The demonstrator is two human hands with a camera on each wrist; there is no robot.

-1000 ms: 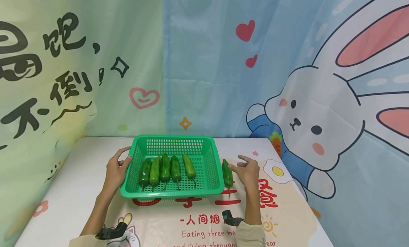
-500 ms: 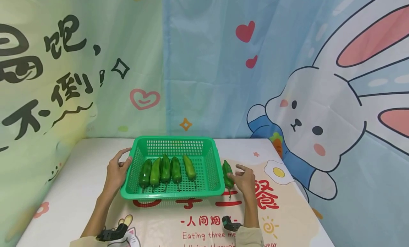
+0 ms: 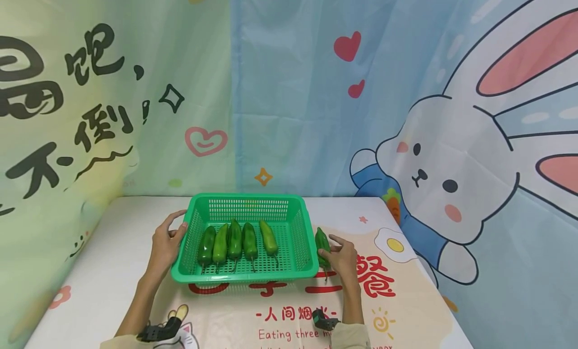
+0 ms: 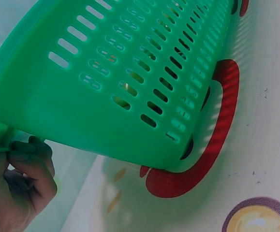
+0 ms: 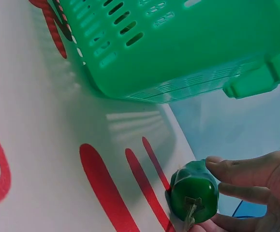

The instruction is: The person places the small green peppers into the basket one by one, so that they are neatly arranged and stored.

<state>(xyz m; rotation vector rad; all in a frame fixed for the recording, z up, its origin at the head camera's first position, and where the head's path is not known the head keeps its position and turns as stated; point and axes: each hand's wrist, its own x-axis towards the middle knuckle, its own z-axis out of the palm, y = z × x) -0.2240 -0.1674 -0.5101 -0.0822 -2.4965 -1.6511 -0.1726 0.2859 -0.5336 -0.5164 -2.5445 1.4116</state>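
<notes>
A green plastic basket (image 3: 244, 278) with slotted walls stands in front of me, and several green peppers (image 3: 250, 241) lie side by side in it, stems toward me. My left hand (image 3: 164, 243) holds the basket at its left end; in the left wrist view its fingers (image 4: 36, 166) curl under the rim lip. Outside the basket's right wall lies one more green pepper (image 3: 321, 238), its stem toward me. My right hand (image 3: 343, 258) pinches this pepper, with the thumb on one side and fingers on the other, as the right wrist view shows (image 5: 195, 193).
The table (image 3: 131, 223) bears a printed cloth with red characters, a fried egg (image 3: 395, 245) and a cat. Behind it hangs a curtain (image 3: 289, 113) with a rabbit and hearts. Each wrist wears a dark camera mount (image 3: 160, 330).
My right hand has moved left and slightly down, from beside the loose pepper to a pinch around it. The left hand keeps its hold on the basket, and the peppers inside lie as before.
</notes>
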